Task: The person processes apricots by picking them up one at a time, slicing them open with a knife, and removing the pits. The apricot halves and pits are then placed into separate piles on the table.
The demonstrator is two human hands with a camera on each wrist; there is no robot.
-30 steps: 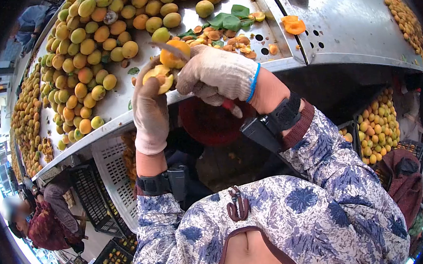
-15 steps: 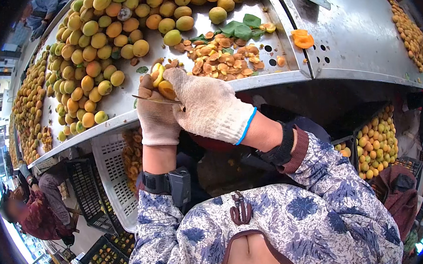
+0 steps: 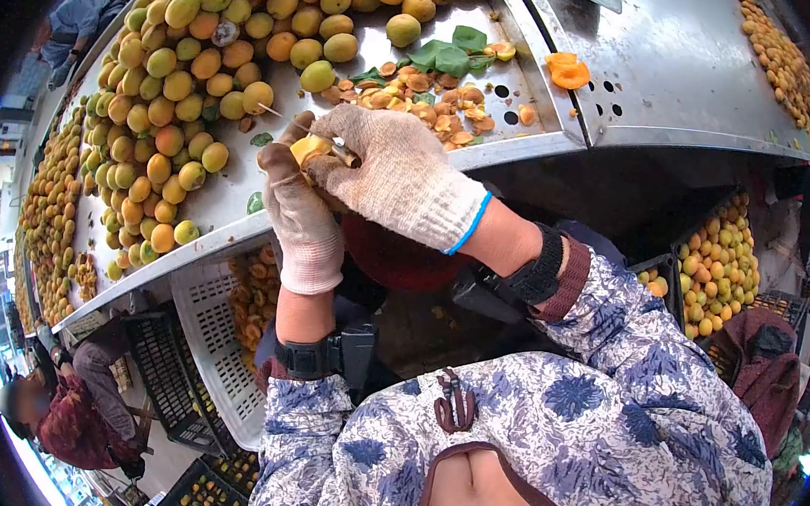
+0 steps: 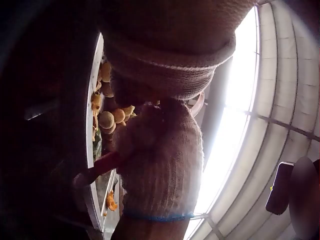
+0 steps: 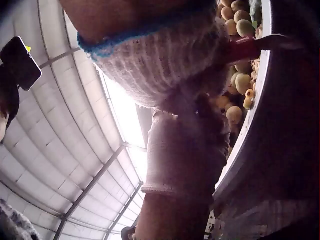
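My gloved left hand (image 3: 299,211) holds a cut apricot (image 3: 310,148) above the front edge of the sorting table, its yellow-orange flesh showing between the fingers. The gloved right hand (image 3: 388,171) is pressed up against it and grips a knife. The red knife handle (image 5: 242,51) sticks out of the right fist in the right wrist view, and the same handle (image 4: 107,162) shows in the left wrist view. In the head view a thin tip (image 3: 271,111) pokes out past the left fingers. A small brown piece (image 3: 346,156) sits at the right fingertips. The gloves hide most of the fruit.
Whole apricots (image 3: 176,73) are heaped on the metal table (image 3: 240,169). Apricot pits (image 3: 436,103) and green leaves (image 3: 454,55) lie beyond the hands. An opened apricot (image 3: 567,71) rests by the seam. Below stand a white crate (image 3: 213,333) and a red container (image 3: 391,252).
The knife blade, broadly visible before, is now mostly hidden by the gloves. The opened apricot halves have dropped deeper between the hands, which have closed together over the table edge.
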